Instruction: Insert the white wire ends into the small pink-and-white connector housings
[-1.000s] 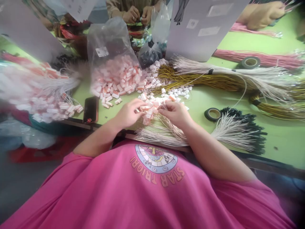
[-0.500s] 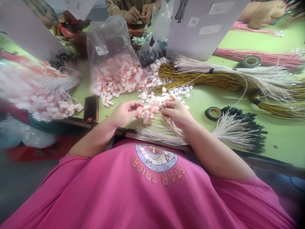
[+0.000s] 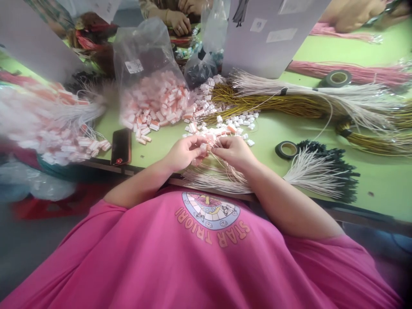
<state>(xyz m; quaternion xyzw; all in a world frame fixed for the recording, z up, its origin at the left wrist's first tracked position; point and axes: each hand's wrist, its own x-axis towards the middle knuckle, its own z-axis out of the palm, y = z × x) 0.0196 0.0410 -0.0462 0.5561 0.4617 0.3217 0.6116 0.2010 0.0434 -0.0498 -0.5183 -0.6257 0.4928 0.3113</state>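
Note:
My left hand (image 3: 186, 151) pinches a small white plastic connector (image 3: 204, 147) between thumb and fingertips. Close beside it, my right hand (image 3: 234, 151) has its fingers closed on a thin white wire, mostly hidden by the fingers. The fingertips of both hands nearly meet over the table edge. Beneath them lies a bundle of white wires (image 3: 215, 183). Loose white connectors (image 3: 240, 124) are scattered just beyond my hands, with some pink-and-white ones among them.
A clear plastic bag (image 3: 141, 51) spills pink-and-white connectors (image 3: 167, 101). A phone (image 3: 121, 146) lies left, finished-looking wire bunches (image 3: 64, 124) further left. To the right are tape rolls (image 3: 287, 149), white wires (image 3: 322, 174) with black ends, and yellow wires (image 3: 273, 105). Co-workers' hands (image 3: 178, 22) show beyond.
My left hand has moved right, bringing its fingertips up to my right hand's. My right hand has barely shifted. Across the table, a co-worker's hands have moved apart.

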